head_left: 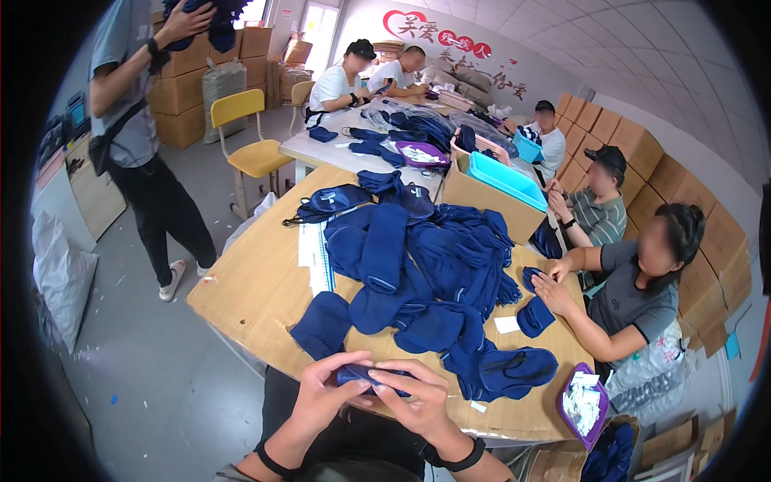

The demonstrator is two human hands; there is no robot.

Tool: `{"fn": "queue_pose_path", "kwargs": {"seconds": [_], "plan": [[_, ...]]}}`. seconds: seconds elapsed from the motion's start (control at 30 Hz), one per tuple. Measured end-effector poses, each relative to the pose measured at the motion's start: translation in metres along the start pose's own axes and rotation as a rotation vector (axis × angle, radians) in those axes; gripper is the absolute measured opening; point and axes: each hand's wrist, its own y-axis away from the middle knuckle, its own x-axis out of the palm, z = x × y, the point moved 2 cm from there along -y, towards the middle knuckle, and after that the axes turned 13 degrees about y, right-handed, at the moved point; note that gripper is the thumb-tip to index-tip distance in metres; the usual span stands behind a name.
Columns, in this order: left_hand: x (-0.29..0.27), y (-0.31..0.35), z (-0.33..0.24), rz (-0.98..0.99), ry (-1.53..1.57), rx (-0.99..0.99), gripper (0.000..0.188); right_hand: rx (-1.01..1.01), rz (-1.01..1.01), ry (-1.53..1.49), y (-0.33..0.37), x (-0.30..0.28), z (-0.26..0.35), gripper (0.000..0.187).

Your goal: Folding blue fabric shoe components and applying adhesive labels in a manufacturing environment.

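Black wristbands (277, 462) and a navy fabric piece (353, 374) at the near edge of the wooden table (241, 277)

Viewing remotely through the head camera, I locate everything by the table. The piece is held at the table's near edge, its long axis running left to right, roughly along that edge. It lies between the two hands; I judge neither nearer. Left hand (325, 392): narrow, thumb and fingers closed on the piece's left end. Right hand (419, 395): likewise narrow, pinching the right end. Since fingers cover much of the fabric, I cannot tell how it is folded. On the table's near-left part, just beyond the left hand, lies a flat navy cloth (321, 325); a heap of navy fabric (450, 257) covers the table's middle.
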Motion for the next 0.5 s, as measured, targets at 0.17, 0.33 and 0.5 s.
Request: {"fn": "queue_pose_path", "kwargs": {"seconds": [0.17,0.33,0.5], "plan": [[-0.013,-0.003,0.006,0.088,-0.032,0.013,0.025,-0.041,0.0,0.042,0.002,0.002,0.002,0.022],[-0.019,-0.002,0.011,0.118,-0.079,0.222,0.022,-0.137,-0.003,0.102,0.003,0.004,0.001,0.025],[-0.013,0.004,0.001,0.194,-0.099,0.299,0.017,-0.283,-0.003,0.128,0.0,-0.004,0.006,0.037]]}}
